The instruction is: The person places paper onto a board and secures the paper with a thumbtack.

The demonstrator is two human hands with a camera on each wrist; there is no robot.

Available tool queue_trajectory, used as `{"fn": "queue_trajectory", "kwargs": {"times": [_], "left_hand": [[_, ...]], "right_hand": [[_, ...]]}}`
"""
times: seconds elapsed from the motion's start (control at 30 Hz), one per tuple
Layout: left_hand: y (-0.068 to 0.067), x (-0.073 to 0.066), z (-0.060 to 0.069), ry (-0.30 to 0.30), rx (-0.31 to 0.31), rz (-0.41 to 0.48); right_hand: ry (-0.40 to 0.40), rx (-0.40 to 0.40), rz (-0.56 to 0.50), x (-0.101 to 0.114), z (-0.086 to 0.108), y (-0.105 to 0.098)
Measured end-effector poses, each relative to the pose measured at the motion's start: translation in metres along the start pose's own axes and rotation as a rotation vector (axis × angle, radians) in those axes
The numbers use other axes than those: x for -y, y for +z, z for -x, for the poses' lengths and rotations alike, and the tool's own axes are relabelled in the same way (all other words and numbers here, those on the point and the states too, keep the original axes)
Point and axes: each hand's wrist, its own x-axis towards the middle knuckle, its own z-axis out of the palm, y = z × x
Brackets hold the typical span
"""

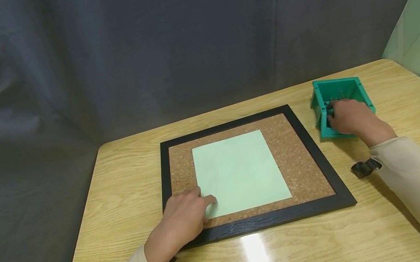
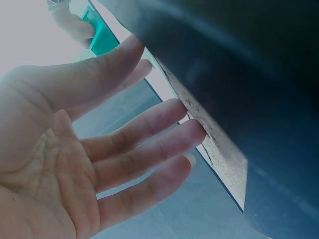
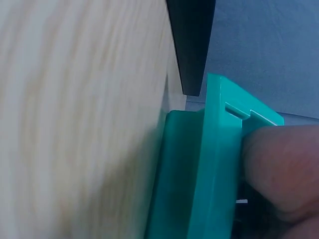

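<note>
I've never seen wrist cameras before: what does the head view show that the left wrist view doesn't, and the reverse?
Head only: the patterned wall, the back of the left hand and the full face of the pale green sheet.
Left wrist only: the left hand's palm.
Both: the left hand's fingers, the right hand, the green bin, the cork surface and the black frame.

No text, label, brand, number or sign can be read in any of the three views.
</note>
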Motion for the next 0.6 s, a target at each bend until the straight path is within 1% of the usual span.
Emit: {"fn": "queue_trajectory", "kwargs": {"times": [0.17, 0.3, 0.4, 0.6], "left_hand": [[0.0007, 0.0001, 0.0000, -0.002, 0.000, -0.008], [0.0002, -0.0004, 0.0003, -0.001, -0.004, -0.007], [-0.0001, -0.0008, 0.0004, 0.002, -0.011, -0.006], [-0.0014, -0.0012, 0.0005, 0.002, -0.012, -0.005]], "right_hand": [[-0.033, 0.001, 0.006, 0.0010, 0.0004, 0.0005], [-0.049, -0.013, -0.038, 0.0020, 0.0005, 0.0015], [-0.040, -0.025, -0.075, 0.0029, 0.0006, 0.0024], [-0.007, -0.043, -0.104, 0.0052, 0.0027, 0.0014]]}}
